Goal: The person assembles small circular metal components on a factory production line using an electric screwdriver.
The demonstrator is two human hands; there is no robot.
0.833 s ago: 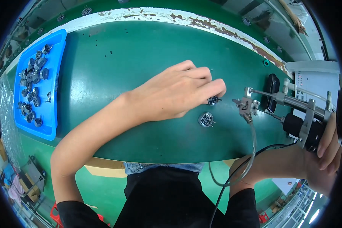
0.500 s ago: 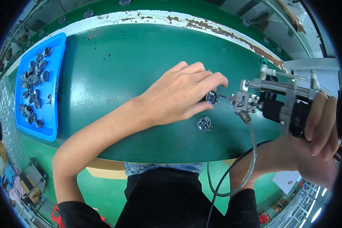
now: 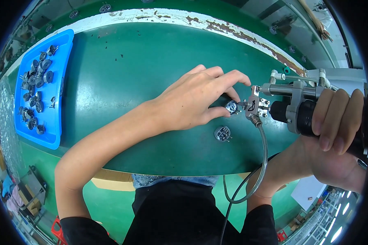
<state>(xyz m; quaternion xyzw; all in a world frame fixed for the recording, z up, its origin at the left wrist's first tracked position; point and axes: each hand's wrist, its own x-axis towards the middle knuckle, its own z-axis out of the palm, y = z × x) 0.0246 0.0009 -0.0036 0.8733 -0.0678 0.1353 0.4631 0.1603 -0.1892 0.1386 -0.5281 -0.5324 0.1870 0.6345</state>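
Left hand point(image 3: 192, 100) pinches a small round part point(image 3: 232, 107) on the green tabletop point(image 3: 122, 77). Right hand point(image 3: 335, 134) grips the powered driver point(image 3: 298, 108), tip at the part. Fastening step, I'd say; next needs tip square and part steady.

A blue plastic tray point(image 3: 57, 134) of small grey metal parts point(image 3: 36, 87) lies at the green desk's point(image 3: 126, 69) left end; one small round metal part point(image 3: 223, 133) lies right of centre, near its front edge.
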